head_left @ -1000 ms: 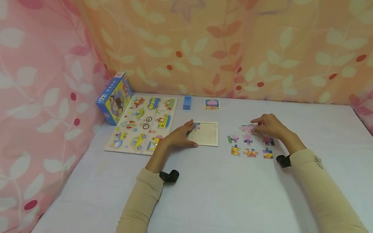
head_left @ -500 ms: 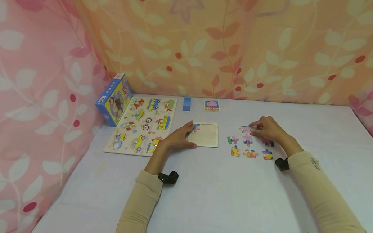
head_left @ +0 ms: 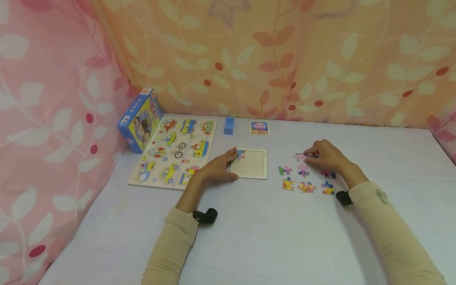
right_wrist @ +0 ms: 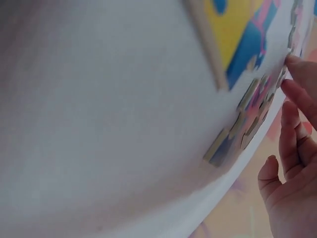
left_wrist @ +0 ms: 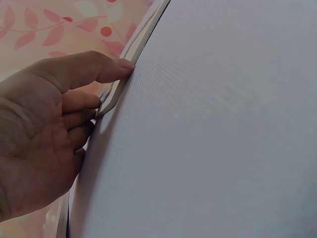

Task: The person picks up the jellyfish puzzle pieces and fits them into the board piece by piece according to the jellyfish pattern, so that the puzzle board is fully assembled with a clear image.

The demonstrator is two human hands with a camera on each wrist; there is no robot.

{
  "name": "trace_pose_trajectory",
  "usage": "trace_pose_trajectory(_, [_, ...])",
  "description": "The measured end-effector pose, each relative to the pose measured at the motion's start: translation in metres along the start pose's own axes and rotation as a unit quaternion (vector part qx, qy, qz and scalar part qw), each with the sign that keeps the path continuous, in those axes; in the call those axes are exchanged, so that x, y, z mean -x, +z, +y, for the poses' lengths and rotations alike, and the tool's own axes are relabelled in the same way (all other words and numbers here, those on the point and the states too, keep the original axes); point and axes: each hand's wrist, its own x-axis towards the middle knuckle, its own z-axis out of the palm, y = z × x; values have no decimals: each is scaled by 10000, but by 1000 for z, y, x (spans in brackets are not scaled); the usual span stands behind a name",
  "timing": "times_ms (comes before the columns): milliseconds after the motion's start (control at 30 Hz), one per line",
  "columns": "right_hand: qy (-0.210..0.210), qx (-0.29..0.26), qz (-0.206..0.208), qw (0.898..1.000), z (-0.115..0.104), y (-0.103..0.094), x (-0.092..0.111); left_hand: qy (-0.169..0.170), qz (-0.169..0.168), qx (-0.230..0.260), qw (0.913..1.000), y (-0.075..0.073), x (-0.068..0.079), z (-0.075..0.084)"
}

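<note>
My left hand [head_left: 219,167] grips the left side of a square wooden puzzle tray [head_left: 265,165], thumb at the near edge and fingers at the far left; the left wrist view shows the thumb on the tray's edge [left_wrist: 141,42]. One puzzle piece [head_left: 241,154] lies in the tray's upper left corner. My right hand [head_left: 326,156] pinches a pink puzzle piece [head_left: 299,157] at its right end, with thumb and index finger. More pieces lie below it, among them a pink one [head_left: 303,170], a yellow one [head_left: 288,184] and a dark-edged one [head_left: 329,173] partly under the hand.
A board of vehicle pictures [head_left: 180,150] lies left of the tray, with a blue box [head_left: 140,121] standing against its far left. Behind the tray are a small blue block [head_left: 228,126] and a pink octopus picture card [head_left: 259,127]. Patterned curtains [head_left: 282,53] close off the back and sides.
My right index finger, stretched out a second ago, has bent down, and thumb and index finger have closed on the pink puzzle piece. My left hand stays at the tray.
</note>
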Motion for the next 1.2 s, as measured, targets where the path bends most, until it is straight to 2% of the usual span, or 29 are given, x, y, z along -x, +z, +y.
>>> trace_pose_trajectory(133, [-81, 161, -81, 9998, -1, -1, -2, 33, -3, 45, 10000, -1, 1, 0])
trace_pose_trajectory(467, [55, 302, -418, 9987, -14, -5, -15, -33, -6, 86, 10000, -3, 4, 2])
trace_pose_trajectory(667, [67, 16, -322, 9995, -28, -4, -27, 11, -23, 97, 9999, -3, 4, 3])
trace_pose_trajectory(800, [-122, -157, -421, 9989, -50, 3, -39, -47, -44, 101, 9999, -3, 5, 2])
trace_pose_trajectory(1000, [-484, 28, -625, 9969, -93, 20, -63, -175, -42, 125, 9998, -3, 5, 4])
trace_pose_trajectory(1200, [-720, 239, -655, 9950, -119, 35, -81, -15, -66, 79, 9999, -3, 3, 2])
